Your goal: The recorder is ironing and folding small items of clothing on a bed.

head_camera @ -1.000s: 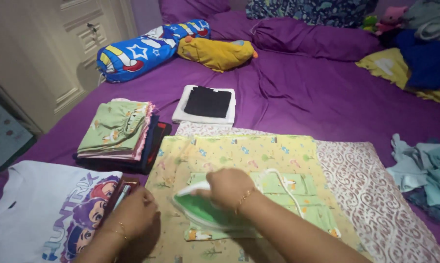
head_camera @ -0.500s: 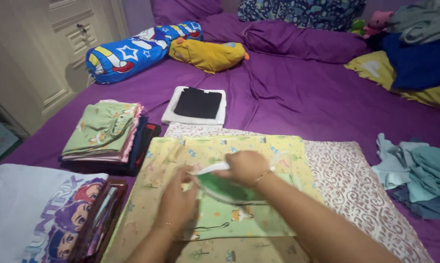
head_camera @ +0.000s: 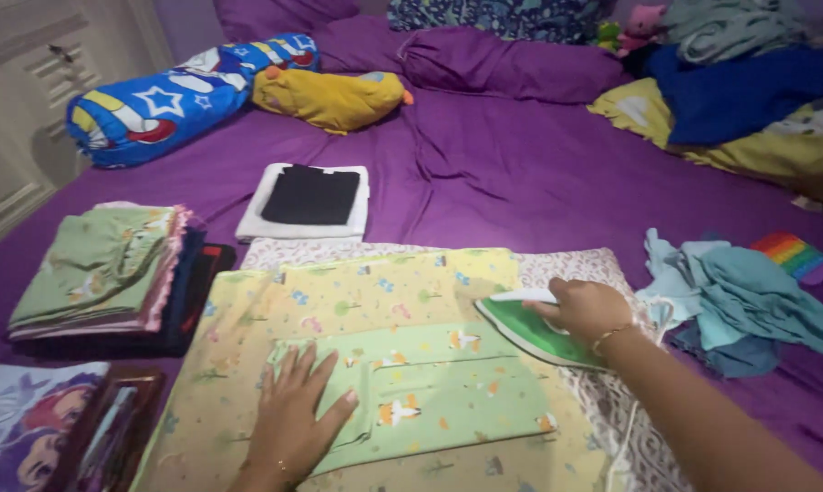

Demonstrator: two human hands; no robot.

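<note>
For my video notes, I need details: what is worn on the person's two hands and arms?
Both forearms are bare, with no sleeves in view. The right hand has a thin gold-coloured chain bracelet at the wrist. The left hand shows a similar thin bracelet, partly cut off by the frame edge.

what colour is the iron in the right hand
Green with a white handle, as the head view shows: the iron is gripped by the right hand.

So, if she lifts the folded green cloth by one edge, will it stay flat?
Probably not. The green cloth looks thin and soft, so it would likely droop and unfold. It seems light, and pushed, it may wrinkle or slide on the yellow sheet beneath.
</note>
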